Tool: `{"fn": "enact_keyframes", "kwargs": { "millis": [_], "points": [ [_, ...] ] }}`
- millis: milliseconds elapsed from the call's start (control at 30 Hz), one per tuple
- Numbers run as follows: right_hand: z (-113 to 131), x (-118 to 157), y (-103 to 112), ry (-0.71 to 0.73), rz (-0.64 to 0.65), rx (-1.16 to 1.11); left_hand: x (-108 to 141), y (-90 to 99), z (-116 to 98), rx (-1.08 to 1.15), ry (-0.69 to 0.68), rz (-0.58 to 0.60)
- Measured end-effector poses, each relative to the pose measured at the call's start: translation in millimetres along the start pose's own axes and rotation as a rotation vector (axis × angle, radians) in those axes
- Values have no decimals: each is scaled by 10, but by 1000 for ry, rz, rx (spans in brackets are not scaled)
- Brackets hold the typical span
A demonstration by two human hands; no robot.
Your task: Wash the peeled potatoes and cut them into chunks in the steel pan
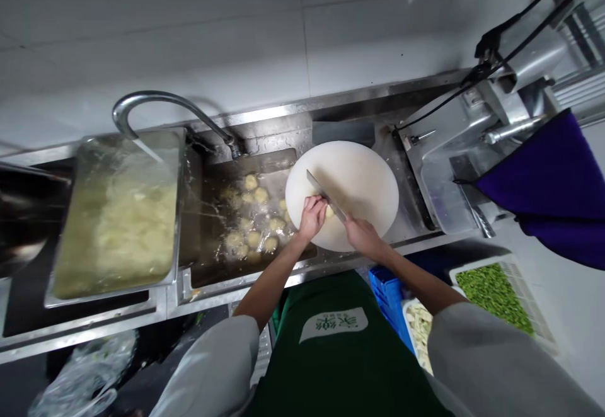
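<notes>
My right hand [363, 238] is closed around the handle of a cleaver [325, 194], its blade standing on edge over a round white cutting board [366, 181]. Left of the blade, my left hand [312, 217] has its fingers bent and pressed onto a pale yellow peeled potato [329, 212]. Part of the potato is hidden by the fingers and the blade. Several peeled potatoes [260, 195] lie in the wet sink [274, 160] to the left of the board.
A faucet [161, 96] runs water into a metal tray [176, 215] of pale pieces on the left. To the right stands a metal machine [435, 184] with a purple cloth [558, 190] nearby. Below are a blue crate [387, 297] and a basket of chopped greens [494, 294].
</notes>
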State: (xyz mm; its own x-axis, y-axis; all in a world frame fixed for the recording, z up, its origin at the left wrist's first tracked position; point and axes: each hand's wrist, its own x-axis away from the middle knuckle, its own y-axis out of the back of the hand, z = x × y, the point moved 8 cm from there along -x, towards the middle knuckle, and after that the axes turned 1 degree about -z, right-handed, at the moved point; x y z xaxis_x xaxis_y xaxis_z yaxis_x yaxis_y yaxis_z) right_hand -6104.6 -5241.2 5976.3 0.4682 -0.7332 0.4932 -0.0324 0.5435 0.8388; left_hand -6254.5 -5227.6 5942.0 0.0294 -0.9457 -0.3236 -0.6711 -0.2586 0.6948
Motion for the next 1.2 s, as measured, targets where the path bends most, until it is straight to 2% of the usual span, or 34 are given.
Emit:
{"fn": "enact_keyframes", "kwargs": {
  "millis": [100,167,233,300,433,500,567,667,767,867,1067,1200],
  "points": [
    [201,-385,12,41,-27,-47,44,26,44,0,5,-26],
    [219,-556,-12,46,-25,-65,88,36,50,0,-18,-44],
    [128,-647,-26,58,-22,-87,123,44,54,-6,-27,-72],
    [-68,-671,-11,57,-20,-109,126,37,47,-15,-23,-97],
    [-577,-545,108,-74,-56,-91,24,-125,-61,-9,-98,-27],
    [-707,-412,146,-138,-65,-56,-35,-233,-100,10,-139,18],
    [-698,-265,131,-162,-50,-15,-75,-294,-95,23,-150,15],
    [-537,-64,54,-170,-28,28,-90,-319,-79,25,-172,-2],
    [-365,78,-6,-154,-26,35,-89,-324,-106,18,-213,41],
    [-292,168,-13,-126,-12,36,-101,-319,-138,14,-227,75],
    [-352,131,-6,-81,26,41,-109,-341,-144,34,-246,37],
    [-351,-25,-143,-74,65,5,-85,-276,-144,66,-225,12]
  ]
}}
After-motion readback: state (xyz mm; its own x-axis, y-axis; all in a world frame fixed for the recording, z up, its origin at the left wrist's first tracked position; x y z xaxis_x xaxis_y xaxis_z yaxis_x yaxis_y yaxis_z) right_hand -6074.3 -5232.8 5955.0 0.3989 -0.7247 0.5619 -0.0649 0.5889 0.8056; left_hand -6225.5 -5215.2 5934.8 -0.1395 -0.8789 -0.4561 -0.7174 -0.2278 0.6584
